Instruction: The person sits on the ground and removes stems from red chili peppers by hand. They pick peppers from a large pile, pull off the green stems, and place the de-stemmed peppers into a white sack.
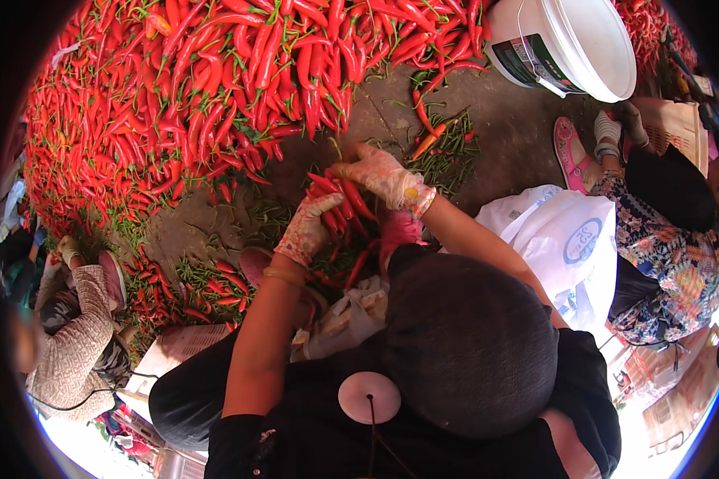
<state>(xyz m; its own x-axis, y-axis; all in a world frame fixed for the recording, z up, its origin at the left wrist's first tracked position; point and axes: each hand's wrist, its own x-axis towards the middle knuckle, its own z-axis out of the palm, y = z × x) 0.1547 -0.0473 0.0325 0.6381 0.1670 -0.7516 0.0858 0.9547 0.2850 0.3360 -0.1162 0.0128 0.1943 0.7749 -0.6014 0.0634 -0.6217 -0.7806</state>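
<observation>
My left hand [305, 230], in a patterned glove, holds a bunch of red chili peppers [331, 200] in front of my knees. At the top of the bunch is my right hand [380, 173], in a matching glove. Its fingertips pinch a green chili stem [335, 148]; the exact grip is partly blurred. A big heap of red chili peppers [215, 90] with green stems spreads just beyond both hands. Loose green stems [455, 158] litter the floor on the right, with an orange-red chili [428, 142] lying among them.
A white plastic bucket [533, 54] lies tilted at the upper right. White plastic sacks [551, 239] sit beside my right arm. Co-workers sit at the right [665, 257] and left [78, 329]. A small pile of red chilies [150, 287] lies on the left, near a plastic crate [180, 344].
</observation>
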